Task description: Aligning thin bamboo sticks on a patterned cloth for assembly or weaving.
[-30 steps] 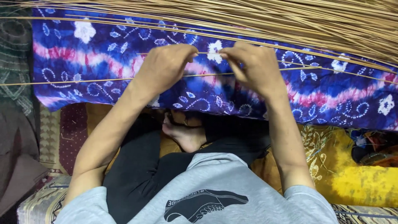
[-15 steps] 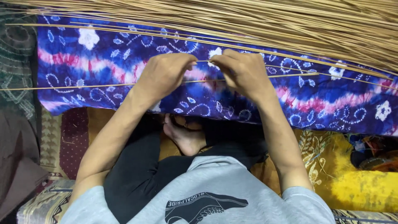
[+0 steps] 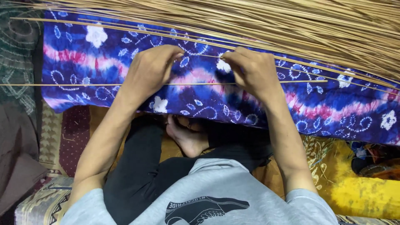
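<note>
The person sits cross-legged, bare foot (image 3: 187, 139) showing between black trouser legs (image 3: 137, 175), grey printed shirt (image 3: 208, 196) at the bottom of the view; both arms reach forward over the lap.

The left hand (image 3: 152, 71) rests knuckles-up on a blue tie-dyed cloth (image 3: 96, 66) with pink bands and white flower marks; its fingers are curled under and closed, apparently pinching a thin straw-coloured reed (image 3: 83, 84), though the fingertips are hidden and the exact hold cannot be confirmed. The right hand (image 3: 254, 71) lies just beside it, likewise knuckles-up, fingers bent and closed at the point where that reed ends under the hand; thumb and forefinger appear pressed together on it.

The reed runs level across the cloth from the left edge of the view, passing beneath the left hand to the right hand. Further loose reeds (image 3: 125, 27) lie above it on the cloth, slanting down to the right; a dense sheet of reeds (image 3: 271, 25) fills the top of the view, overlapping the cloth's far edge.

A yellow patterned fabric (image 3: 358, 196) lies at lower right; a dark red patterned mat (image 3: 73, 137) at left; a green patterned cloth (image 3: 18, 58) at upper left.
</note>
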